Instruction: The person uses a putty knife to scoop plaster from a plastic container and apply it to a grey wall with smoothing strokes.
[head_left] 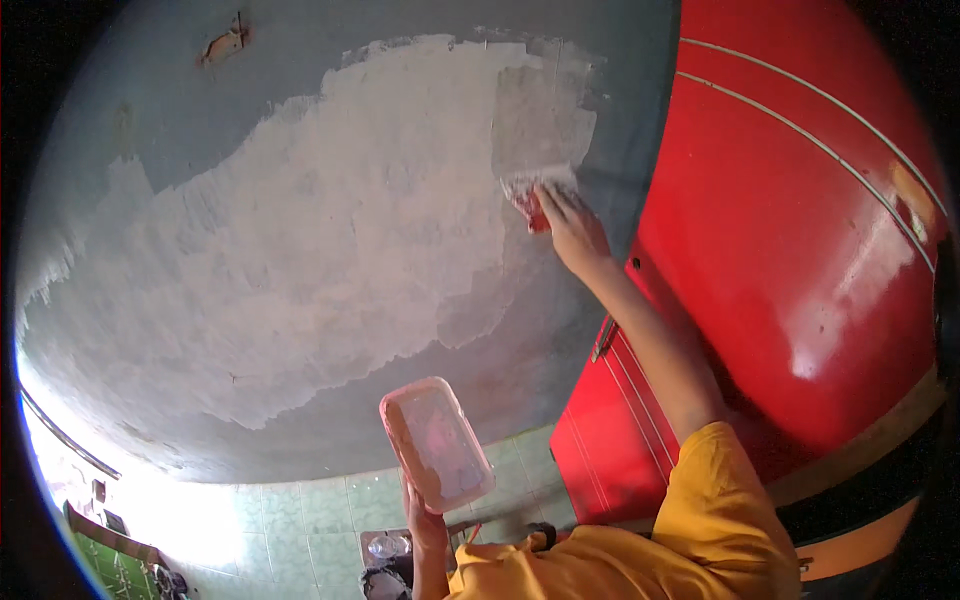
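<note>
My right hand (pixel 578 232) is raised to the grey wall (pixel 290 60), its fingers closed on a wide putty scraper (pixel 524 196) with a reddish, smeared handle. The scraper's blade lies against the wall, at the right side of a large patch of pale filler (pixel 330 220). A darker, wet-looking square of filler (pixel 543 120) shows just above the blade. Lower down, my left hand (pixel 427 528) grips the bottom end of a pinkish plastic tub (pixel 442 440), tilted with its opening in view. Pale smears and a brownish band line the tub's inside. The left fingers are partly hidden behind it.
A large red panelled surface (pixel 740 220) with metal strips stands close on the right, beside my right arm. Pale green tiles (pixel 330 515) run along the bottom. A clear container (pixel 388 546) is near my left forearm. A rusty metal piece (pixel 225 45) juts from the upper wall.
</note>
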